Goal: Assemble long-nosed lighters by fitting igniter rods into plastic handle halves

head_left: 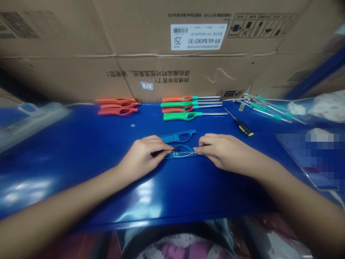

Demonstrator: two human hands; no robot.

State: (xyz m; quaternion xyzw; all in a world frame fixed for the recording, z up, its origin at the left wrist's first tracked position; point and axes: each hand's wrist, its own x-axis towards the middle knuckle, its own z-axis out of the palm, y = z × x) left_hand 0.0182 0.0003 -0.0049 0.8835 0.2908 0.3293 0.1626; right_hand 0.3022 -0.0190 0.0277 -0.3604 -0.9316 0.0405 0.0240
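Note:
A blue lighter shell half (pixel 166 157), hollow side up, lies on the table between my hands. A thin white wire (pixel 180 156) loops across its trigger opening. Over the shell's left part, my left hand (pixel 144 153) is closed in a pinch; a small dark part shows by its fingertips, too hidden to name. At the other end, the thumb and finger of my right hand (pixel 222 151) pinch together on the wire's end beside the shell's tip. Just behind lies a second blue shell half (pixel 176 137), partly covered by my left fingers.
Several orange, red and green long-nosed lighters (pixel 179 116) lie in a row behind, with orange-red lighter handles (pixel 117 110) to their left. A screwdriver (pixel 242 126) and metal lighter tubes (pixel 269 109) are at right. A cardboard sheet (pixel 140 39) walls the blue table's (pixel 188 194) back.

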